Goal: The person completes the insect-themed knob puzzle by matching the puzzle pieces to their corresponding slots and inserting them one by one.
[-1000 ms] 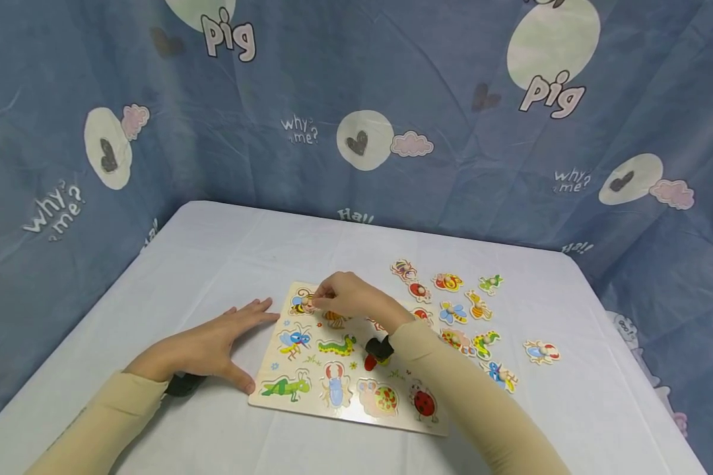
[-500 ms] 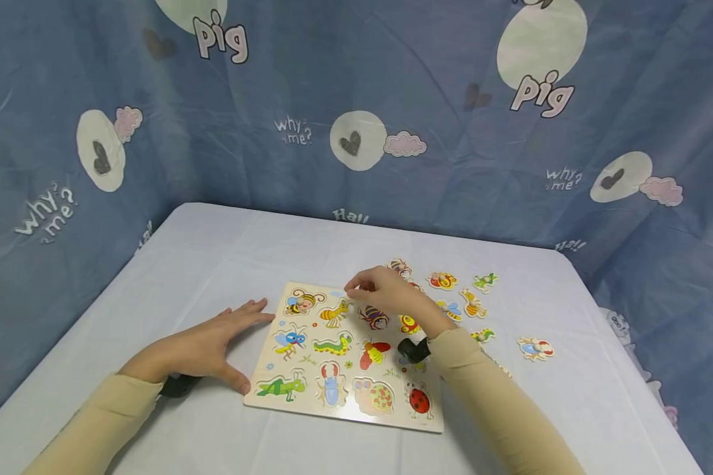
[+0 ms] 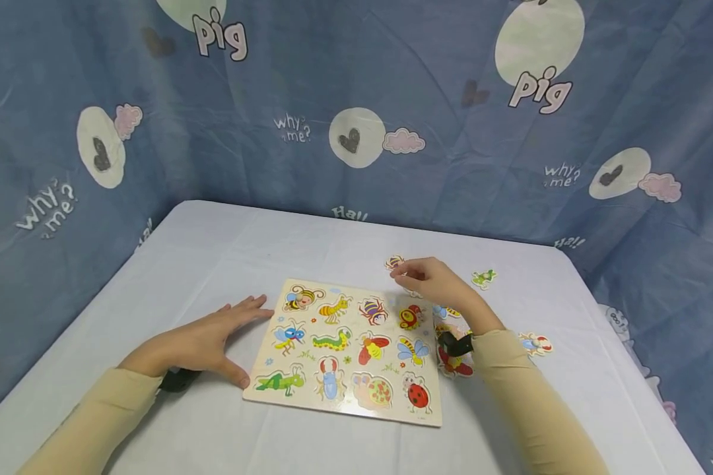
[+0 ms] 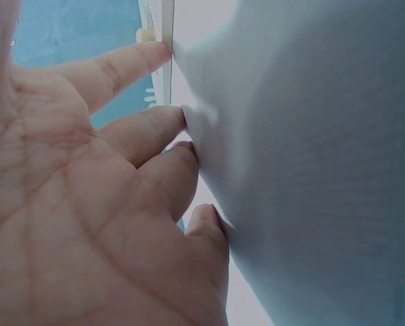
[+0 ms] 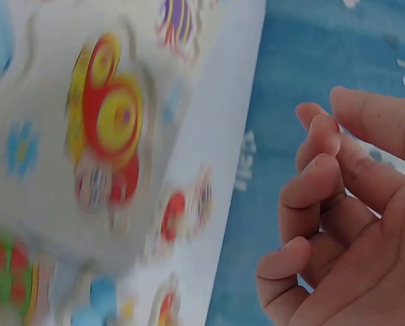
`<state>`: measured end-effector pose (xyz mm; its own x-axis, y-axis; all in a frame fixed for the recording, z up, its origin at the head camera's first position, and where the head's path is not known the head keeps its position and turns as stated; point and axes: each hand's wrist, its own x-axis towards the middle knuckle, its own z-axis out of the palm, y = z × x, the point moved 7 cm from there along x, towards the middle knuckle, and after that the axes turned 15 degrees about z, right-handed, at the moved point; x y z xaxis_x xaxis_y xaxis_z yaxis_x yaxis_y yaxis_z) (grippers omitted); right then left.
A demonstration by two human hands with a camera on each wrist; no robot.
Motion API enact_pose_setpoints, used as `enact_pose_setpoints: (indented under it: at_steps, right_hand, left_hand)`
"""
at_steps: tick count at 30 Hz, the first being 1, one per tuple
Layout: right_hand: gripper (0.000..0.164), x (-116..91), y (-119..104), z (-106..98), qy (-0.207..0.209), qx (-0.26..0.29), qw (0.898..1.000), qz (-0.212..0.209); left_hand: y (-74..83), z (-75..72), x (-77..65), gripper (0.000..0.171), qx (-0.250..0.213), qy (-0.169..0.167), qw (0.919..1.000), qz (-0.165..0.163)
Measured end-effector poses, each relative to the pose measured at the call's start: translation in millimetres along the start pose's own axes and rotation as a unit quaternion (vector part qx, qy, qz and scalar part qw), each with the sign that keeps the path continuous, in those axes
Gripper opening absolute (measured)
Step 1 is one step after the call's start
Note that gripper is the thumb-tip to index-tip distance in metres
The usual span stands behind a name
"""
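A pale wooden puzzle board (image 3: 356,356) with several printed insects lies on the table. The bee (image 3: 302,298) is at its far left corner, and the left wrist view shows a small round knob (image 4: 145,34) standing up from the board. My left hand (image 3: 210,343) rests beside the board's left edge, fingers spread, thumb at the near corner and fingertips at the side. My right hand (image 3: 436,284) hovers past the far right corner, over the loose puzzle pieces. Its fingers are loosely curled, with nothing seen between them. A spider piece (image 3: 395,262) lies right at its fingertips.
Loose insect pieces lie right of the board, partly hidden under my right hand and wrist: a green grasshopper (image 3: 484,278), a stag beetle (image 3: 536,344) and a red-winged insect (image 3: 456,365). A white cloth (image 3: 261,237) covers the table, with a blue printed curtain (image 3: 261,178) behind.
My right hand has moved from the bee at the far left corner, across the board's far edge, to the loose pieces on the right. The left hand has stayed at the board's left edge.
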<state>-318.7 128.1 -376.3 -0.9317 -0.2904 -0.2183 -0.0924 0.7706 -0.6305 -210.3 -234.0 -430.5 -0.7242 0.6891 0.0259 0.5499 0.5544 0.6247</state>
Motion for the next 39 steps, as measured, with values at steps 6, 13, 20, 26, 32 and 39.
enact_pose_setpoints:
  at_steps: [6, 13, 20, 26, 32, 39]
  right_hand:
    - [0.031, -12, 31, -30, 0.026, 0.008, 0.999, 0.024]
    - [0.033, -25, 65, -55, 0.047, 0.013, 0.997, 0.054]
    - [0.036, -29, 89, -67, 0.057, 0.004, 0.995, 0.078]
    - [0.035, -29, 108, -71, 0.055, 0.008, 0.994, 0.091]
    - [0.037, -29, 122, -71, 0.044, 0.007, 0.993, 0.105]
    - [0.036, -30, 133, -70, 0.032, -0.002, 0.993, 0.115]
  left_hand:
    - [-1.1, 0.1, 1.2, 0.122, -0.004, -0.001, 1.0000, -0.009]
    - [-1.3, 1.3, -0.2, 0.121, -0.015, 0.003, 0.9999, -0.006]
    - [-0.6, -0.7, -0.4, 0.121, -0.015, 0.007, 0.9998, -0.006]
    - [0.7, -0.7, -1.1, 0.120, -0.012, 0.007, 0.9999, 0.001]
    - [0.8, -0.5, -1.1, 0.120, -0.008, 0.008, 0.9999, 0.000]
    - [0.1, -0.9, -0.4, 0.120, -0.010, 0.006, 0.9999, -0.001]
